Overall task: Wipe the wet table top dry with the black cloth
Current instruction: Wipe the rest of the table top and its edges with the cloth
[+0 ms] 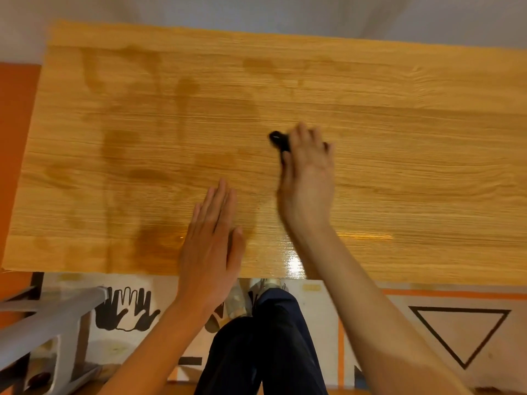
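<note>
Now the right hand (306,163) holds the black cloth (279,141) in its grip on the worktop (399,124); left hand (212,238) rests flat, fingers straight.

A: Look at the tabletop (399,115) — pale wood-grain finish, smooth, fine lines running left to right.
B: And glossy at the lower edge, a bright glare at lower centre. Darker damp patches across the left half.
A: The black cloth (279,140) reads soft and matt, bunched up.
B: Lower left, a grey stool (54,317), smooth, dull sheen.
</note>
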`<state>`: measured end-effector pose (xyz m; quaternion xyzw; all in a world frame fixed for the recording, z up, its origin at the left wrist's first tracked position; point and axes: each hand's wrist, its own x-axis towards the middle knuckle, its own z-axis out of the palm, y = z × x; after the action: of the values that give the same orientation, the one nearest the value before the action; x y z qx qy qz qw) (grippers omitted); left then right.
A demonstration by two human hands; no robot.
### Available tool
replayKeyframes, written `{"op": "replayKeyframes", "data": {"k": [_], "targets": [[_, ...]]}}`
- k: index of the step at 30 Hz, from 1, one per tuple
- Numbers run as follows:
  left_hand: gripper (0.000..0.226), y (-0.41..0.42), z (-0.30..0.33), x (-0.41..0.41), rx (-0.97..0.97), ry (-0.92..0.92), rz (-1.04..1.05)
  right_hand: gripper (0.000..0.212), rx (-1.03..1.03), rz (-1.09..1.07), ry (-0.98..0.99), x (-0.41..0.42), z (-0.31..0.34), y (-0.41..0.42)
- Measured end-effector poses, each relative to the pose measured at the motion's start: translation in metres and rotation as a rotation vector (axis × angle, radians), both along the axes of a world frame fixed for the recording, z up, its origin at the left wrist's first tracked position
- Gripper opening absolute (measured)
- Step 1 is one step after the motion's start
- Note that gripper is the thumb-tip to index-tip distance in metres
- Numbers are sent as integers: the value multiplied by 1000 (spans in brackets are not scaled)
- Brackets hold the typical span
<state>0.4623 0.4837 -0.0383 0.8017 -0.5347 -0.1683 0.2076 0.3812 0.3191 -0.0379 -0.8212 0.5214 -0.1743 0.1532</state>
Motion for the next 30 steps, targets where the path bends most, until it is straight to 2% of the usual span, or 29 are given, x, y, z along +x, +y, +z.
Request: {"op": "replayKeyframes", "data": {"k": [4, 8, 10, 14, 18, 21, 24, 27, 30], "targets": [[54, -25, 7, 21, -102, 34, 82, 38, -3, 135, -65, 45, -8, 1], [51, -79, 2, 67, -131, -39, 159, 40, 4, 284, -38, 7, -3, -20], [51, -100, -2, 88, -126, -66, 164, 40, 38, 217, -22, -28, 0, -40], [51, -116, -8, 109, -108, -125, 115, 42, 50, -50, -19, -91, 8, -79], [51, -114, -13, 108, -89, -177, 89, 42, 34, -241, -64, -68, 5, -76], [51, -113, -11, 105, -68, -188, 83, 40, -37, -82, -15, -2, -4, -53], [52, -113, -10, 106, -58, -191, 77, 40, -67, 136, -47, 48, -11, -34], [54, -113, -11, 107, -45, -184, 63, 40, -25, 317, -4, 24, -9, -54], [54, -113, -12, 107, -51, -180, 77, 36, 83, 179, -98, -45, 2, -93]]}}
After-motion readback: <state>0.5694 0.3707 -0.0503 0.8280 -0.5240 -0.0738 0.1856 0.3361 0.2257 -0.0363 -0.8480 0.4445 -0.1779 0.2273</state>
